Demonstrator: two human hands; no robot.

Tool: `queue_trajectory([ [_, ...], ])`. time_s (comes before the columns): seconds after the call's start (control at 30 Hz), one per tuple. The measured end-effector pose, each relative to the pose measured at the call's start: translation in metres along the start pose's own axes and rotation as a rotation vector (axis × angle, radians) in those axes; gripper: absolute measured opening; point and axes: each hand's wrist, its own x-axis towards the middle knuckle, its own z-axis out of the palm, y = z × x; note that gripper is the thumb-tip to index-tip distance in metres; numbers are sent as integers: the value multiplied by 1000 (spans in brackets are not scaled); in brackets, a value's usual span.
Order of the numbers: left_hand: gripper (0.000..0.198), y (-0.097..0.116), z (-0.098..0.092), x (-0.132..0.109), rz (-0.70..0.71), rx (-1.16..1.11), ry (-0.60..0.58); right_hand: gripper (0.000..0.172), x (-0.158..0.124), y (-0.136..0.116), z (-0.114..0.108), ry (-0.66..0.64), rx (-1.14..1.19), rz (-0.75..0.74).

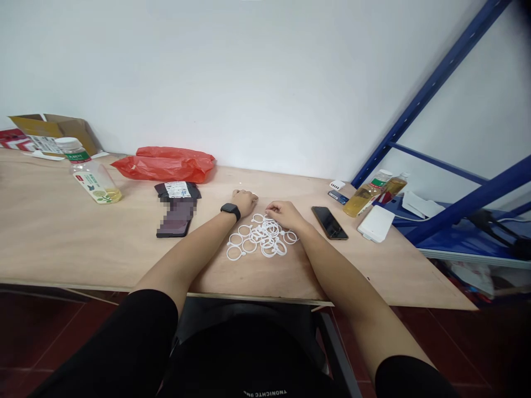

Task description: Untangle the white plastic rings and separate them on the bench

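A loose pile of white plastic rings (267,235), several of them with small knobs, lies on the wooden table between my forearms. Just beyond the pile, my left hand (244,202) rests on the tabletop with its fingers curled, a dark watch (230,210) on its wrist. What those fingers hold, if anything, is hidden. My right hand (285,214) is at the pile's far right edge, thumb and fingers pinched together close to the rings. Whether a ring is in that pinch is too small to make out.
To the left are a red plastic bag (166,165), a dark package (177,190), a drink bottle (93,174) and a cardboard box (68,130). To the right lie a phone (329,223), a white case (375,223) and a bottle (367,193) beside a blue metal rack (440,221).
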Motion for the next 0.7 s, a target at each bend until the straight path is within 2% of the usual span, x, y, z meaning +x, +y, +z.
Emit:
queue_trajectory([
  [0.1, 28, 13, -7, -10, 77, -30, 93, 15, 1, 1, 1, 68, 16, -27],
  [0.17, 26, 22, -14, -17, 111, -139, 177, 21, 2, -2, 0, 135, 12, -64],
  [0.27, 23, 31, -23, -27, 91, -414, 287, 26, 2, -13, -2, 241, 39, -136],
  [0.37, 25, 31, -25, -35, 28, -801, 337, 29, 1, -26, -3, 321, 87, -129],
  [0.47, 36, 28, -22, -42, -44, -1172, 311, 36, -1, -33, 1, 314, 112, -74],
  [0.53, 44, 27, -21, -45, -41, -1325, 253, 36, -1, -33, 4, 267, 139, -61],
  [0.63, 50, 26, -21, -48, -25, -1408, 183, 34, -1, -27, 8, 215, 217, -51],
  [0.7, 51, 26, -22, -48, -65, -1419, 175, 32, 0, -24, 9, 221, 290, -38],
])
